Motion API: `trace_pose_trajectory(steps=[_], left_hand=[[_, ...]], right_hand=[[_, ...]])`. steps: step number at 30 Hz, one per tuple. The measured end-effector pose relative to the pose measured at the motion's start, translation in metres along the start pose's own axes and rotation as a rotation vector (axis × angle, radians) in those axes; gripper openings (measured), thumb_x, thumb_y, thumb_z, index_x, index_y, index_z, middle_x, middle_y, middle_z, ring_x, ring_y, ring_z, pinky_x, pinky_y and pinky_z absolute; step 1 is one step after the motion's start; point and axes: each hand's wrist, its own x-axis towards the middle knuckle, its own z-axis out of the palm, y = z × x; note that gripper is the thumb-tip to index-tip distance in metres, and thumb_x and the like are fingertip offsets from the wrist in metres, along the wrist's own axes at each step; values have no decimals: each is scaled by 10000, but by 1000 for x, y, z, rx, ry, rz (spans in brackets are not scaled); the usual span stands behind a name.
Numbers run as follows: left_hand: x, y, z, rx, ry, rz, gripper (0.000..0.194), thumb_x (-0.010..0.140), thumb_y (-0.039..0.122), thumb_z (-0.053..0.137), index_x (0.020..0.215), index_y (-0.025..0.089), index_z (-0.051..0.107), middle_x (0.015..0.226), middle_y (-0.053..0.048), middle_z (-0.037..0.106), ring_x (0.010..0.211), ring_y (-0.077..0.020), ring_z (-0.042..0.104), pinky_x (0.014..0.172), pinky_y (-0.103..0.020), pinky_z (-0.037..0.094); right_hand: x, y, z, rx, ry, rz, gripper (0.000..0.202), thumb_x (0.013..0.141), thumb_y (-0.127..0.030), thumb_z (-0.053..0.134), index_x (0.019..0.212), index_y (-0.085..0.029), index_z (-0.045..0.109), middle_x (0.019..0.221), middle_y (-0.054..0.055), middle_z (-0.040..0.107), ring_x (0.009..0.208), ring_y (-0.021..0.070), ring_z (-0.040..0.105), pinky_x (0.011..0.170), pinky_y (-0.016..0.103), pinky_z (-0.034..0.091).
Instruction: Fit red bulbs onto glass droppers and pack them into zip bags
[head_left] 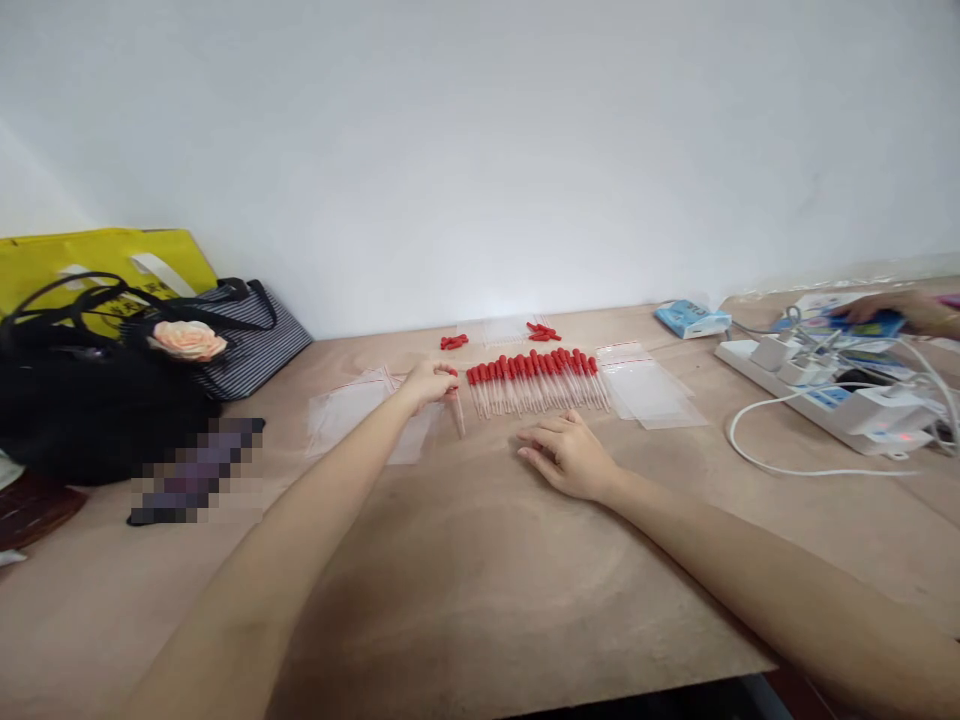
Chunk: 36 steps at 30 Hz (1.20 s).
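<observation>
My left hand [430, 384] is closed, its fingers pinching a dropper [460, 415] with a red bulb at the top and a clear tube pointing down. Just right of it, a row of droppers [536, 383] lies side by side, red bulbs toward the wall. My right hand [568, 456] rests on the table in front of that row, fingers apart and slightly bent, with nothing seen in it. Clear zip bags [337, 408] lie partly behind my left hand and forearm. More clear bags [651, 390] lie at the right end of the row.
Loose red bulbs [454, 342] and another small pile of red bulbs [544, 331] lie near the wall. A power strip [817, 405] with cables and a blue tissue pack [691, 319] are at right, near another person's hand [889, 308]. Bags [251, 335] stand at left.
</observation>
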Motion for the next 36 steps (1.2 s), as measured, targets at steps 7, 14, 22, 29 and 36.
trace_pose_trajectory(steps=[7,14,22,29,36], left_hand=[[43,-5,21,223,65,0,329,510,70,717,797,108,562,562,3,550,530,-151,572,534,-274,483],[25,-13,-2,418,94,184,352,633,184,644,964,118,544,711,-46,622,603,-162,610,622,-274,477],[-54,-46,-66,800,13,533,423,715,399,544,1064,160,546,1243,-124,483,1206,-291,359,1015,-431,233],[-141,-63,-43,922,-256,339,683,817,519,344,1352,113,218,1422,-140,172,1294,-281,182,1038,-439,210],[-162,-43,-8,547,-219,211,547,863,488,252,1339,217,249,1387,-73,308,1243,-232,333,967,-366,354]], right_hand=[[-2,3,-2,-28,-5,15,199,842,-262,441,943,-194,598,832,45,639,771,157,548,688,299,259],[-1,3,0,0,-27,-3,190,840,-244,443,928,-192,603,849,48,647,806,165,555,716,309,271],[-1,2,0,40,-35,-8,181,831,-226,452,918,-195,608,844,40,648,811,161,561,734,313,295],[-1,4,3,74,-37,-11,182,829,-227,454,914,-199,612,848,34,645,815,157,563,734,307,310],[-2,1,-1,62,-24,25,196,826,-309,467,889,-204,620,784,24,643,753,156,556,698,307,280]])
